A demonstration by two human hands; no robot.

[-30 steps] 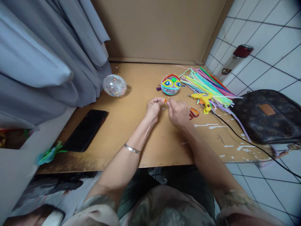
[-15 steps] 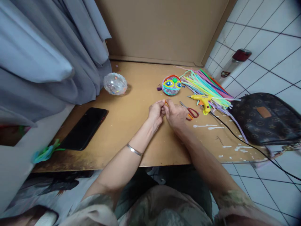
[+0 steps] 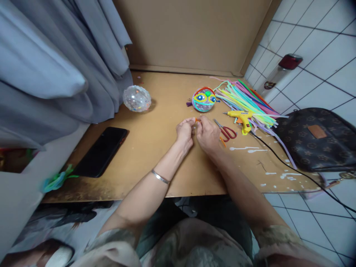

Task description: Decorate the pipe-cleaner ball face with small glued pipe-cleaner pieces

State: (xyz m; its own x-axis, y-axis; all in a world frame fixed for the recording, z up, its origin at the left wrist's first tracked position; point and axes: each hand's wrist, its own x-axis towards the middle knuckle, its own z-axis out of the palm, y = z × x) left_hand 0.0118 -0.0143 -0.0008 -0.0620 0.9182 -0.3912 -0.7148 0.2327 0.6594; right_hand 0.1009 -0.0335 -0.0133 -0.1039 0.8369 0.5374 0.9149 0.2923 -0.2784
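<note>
Beside you, the clear bottle (image 3: pixel 276 75) wears a dark red lid; you cannot make out what it or the brown bag (image 3: pixel 319 144) holds. The orange strip (image 3: pixel 197 119), bright and mostly hidden, is over the table (image 3: pixel 155 148) before the decorated ball (image 3: pixel 204 106). Your left hand (image 3: pixel 185 130) and right hand (image 3: pixel 207 134), nearly closed, pinch it between them.
</note>
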